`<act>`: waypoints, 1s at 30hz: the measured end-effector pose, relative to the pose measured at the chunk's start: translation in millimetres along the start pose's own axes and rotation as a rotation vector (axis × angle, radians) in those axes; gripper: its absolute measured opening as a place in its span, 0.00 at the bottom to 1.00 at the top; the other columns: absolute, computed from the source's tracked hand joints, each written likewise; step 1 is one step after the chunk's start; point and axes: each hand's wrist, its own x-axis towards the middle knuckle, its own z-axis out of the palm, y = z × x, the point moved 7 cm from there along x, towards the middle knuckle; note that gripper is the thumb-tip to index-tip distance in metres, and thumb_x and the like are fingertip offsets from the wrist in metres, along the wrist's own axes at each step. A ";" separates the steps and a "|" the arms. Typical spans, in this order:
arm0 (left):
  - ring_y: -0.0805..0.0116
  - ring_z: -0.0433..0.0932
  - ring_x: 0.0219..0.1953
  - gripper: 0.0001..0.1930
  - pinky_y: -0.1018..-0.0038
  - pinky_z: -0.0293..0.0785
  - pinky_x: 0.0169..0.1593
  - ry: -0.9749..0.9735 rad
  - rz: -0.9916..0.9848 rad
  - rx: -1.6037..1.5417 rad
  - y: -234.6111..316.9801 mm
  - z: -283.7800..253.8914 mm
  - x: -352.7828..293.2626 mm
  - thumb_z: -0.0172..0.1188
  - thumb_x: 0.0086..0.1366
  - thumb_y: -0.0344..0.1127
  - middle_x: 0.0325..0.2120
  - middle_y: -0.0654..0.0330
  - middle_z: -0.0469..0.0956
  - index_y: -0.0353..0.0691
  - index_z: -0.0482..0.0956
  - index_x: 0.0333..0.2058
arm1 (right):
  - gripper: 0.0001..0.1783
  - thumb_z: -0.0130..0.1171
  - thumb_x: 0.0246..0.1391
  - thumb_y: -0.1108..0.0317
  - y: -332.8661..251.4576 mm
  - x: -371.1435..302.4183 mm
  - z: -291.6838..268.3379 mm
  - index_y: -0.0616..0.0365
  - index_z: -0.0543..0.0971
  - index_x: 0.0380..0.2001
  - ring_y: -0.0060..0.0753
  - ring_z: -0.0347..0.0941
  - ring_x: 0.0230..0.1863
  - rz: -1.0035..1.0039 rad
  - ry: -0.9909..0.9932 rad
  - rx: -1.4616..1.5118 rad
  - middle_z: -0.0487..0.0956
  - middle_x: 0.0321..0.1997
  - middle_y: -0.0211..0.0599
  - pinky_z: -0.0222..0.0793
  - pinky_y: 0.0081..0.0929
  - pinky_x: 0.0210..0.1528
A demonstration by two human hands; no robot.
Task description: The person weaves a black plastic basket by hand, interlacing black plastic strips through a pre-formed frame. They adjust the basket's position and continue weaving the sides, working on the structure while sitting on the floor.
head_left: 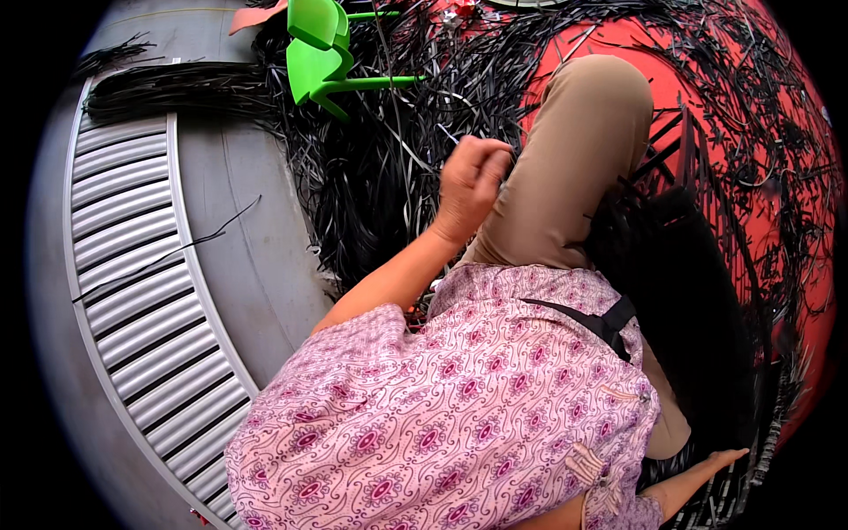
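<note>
My left hand (477, 181) is closed in a fist beside my raised knee in tan trousers (579, 159). A thin pale sliver (449, 133) shows just beyond its knuckles. Whether the fist holds it, I cannot make out. My right hand (730, 458) reaches out at the lower right, small and near the picture's dark rim, its fingers not distinct. Above it, right of my leg, stands a large dark piece (689, 291) with black strips rising from its far edge. Its details are lost in shadow.
A heap of loose black strips (362, 194) lies left of my knee. A green plastic chair (318, 57) is tipped among them. At the left, a black bundle (177, 93) rests across a slatted metal grate (146, 256). More strips litter the red surface (609, 44).
</note>
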 end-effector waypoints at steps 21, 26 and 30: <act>0.54 0.75 0.56 0.18 0.63 0.70 0.59 0.029 -1.158 0.729 -464.9 -187.8 -247.1 0.57 0.62 0.38 0.50 0.55 0.79 0.52 0.80 0.51 | 0.45 0.46 0.56 0.31 -56.2 -141.4 -63.6 0.60 0.70 0.60 0.53 0.73 0.54 0.078 -0.162 0.168 0.76 0.55 0.54 0.65 0.50 0.52; 0.60 0.79 0.48 0.14 0.65 0.72 0.49 0.011 -1.134 0.937 -420.2 -169.9 -227.6 0.65 0.58 0.41 0.42 0.61 0.83 0.53 0.83 0.43 | 0.44 0.46 0.56 0.31 -61.0 -184.1 -70.3 0.60 0.70 0.60 0.53 0.74 0.53 0.126 -0.249 0.260 0.76 0.54 0.53 0.66 0.49 0.51; 0.57 0.82 0.40 0.08 0.63 0.72 0.48 0.109 -1.186 0.806 -418.3 -177.5 -219.7 0.66 0.56 0.41 0.34 0.60 0.84 0.51 0.85 0.35 | 0.44 0.46 0.57 0.31 -59.5 -219.0 -75.5 0.60 0.70 0.60 0.52 0.74 0.51 0.168 -0.299 0.328 0.77 0.53 0.53 0.67 0.48 0.49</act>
